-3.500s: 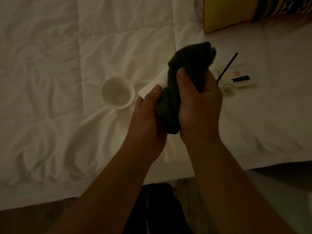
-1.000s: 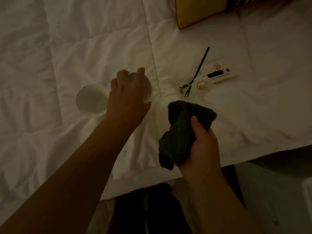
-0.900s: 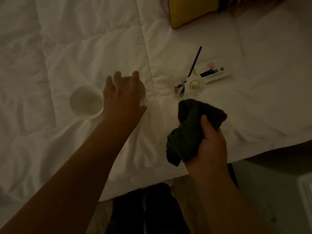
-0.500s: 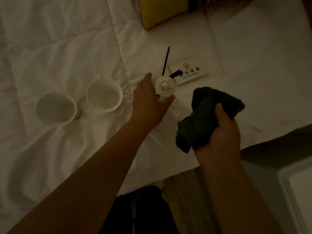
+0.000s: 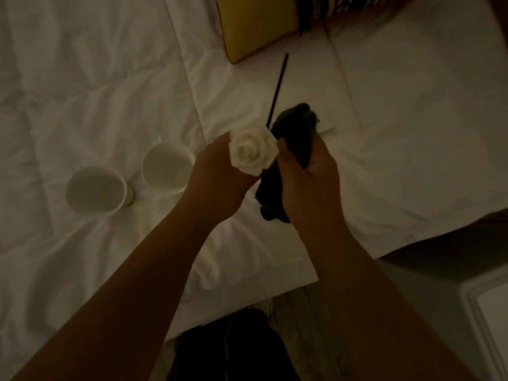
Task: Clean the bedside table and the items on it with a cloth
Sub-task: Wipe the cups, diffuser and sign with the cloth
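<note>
I see two white mugs standing on the white bed quilt (image 5: 82, 78) at about nine o'clock from my hands: the left mug (image 5: 94, 189) and the right mug (image 5: 167, 167), close beside each other, both upright with mouths open to me. Both interiors look bare, though the light is dim.

My left hand (image 5: 217, 177) grips a white rose (image 5: 253, 149), fingers curled round it from below, bloom facing up at me. A thin black stem (image 5: 277, 88) runs away from the bloom toward twelve o'clock. My right hand (image 5: 308, 182) is clamped round a dark green cloth (image 5: 295, 127), bunched and touching the rose's right side; cloth tails hang out below the palm.

A yellow cushion (image 5: 255, 26) lies at twelve o'clock, cut off by the top edge, with a patterned cushion (image 5: 354, 5) beside it, mostly out of view. A pale bench corner (image 5: 483, 312) shows at four o'clock, cropped by the edge. Something dark near six o'clock on the wooden floor (image 5: 299, 325) I cannot make out. Whatever the rose hand's fingertips do is hidden behind the bloom.
</note>
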